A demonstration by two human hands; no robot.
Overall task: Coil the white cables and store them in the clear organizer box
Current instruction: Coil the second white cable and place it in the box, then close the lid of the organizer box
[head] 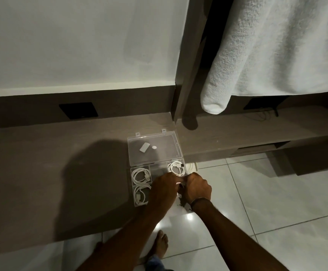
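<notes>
The clear organizer box (132, 174) lies open on the brown desk, its lid (165, 151) flat behind it with two white stickers on it. Coiled white cables fill three compartments: back left (140, 175), front left (141, 195) and back right (176, 167). My left hand (164, 189) and my right hand (196, 187) meet over the box's front right part, fingers curled together around a bit of white cable (178, 183) that barely shows between them. The compartment under my hands is hidden.
The box sits at the right front corner of the desk (61, 173), whose edge drops to a glossy tiled floor (266, 202). A white towel (276, 45) hangs at upper right above a lower shelf (257, 130). My bare foot (161, 245) stands below.
</notes>
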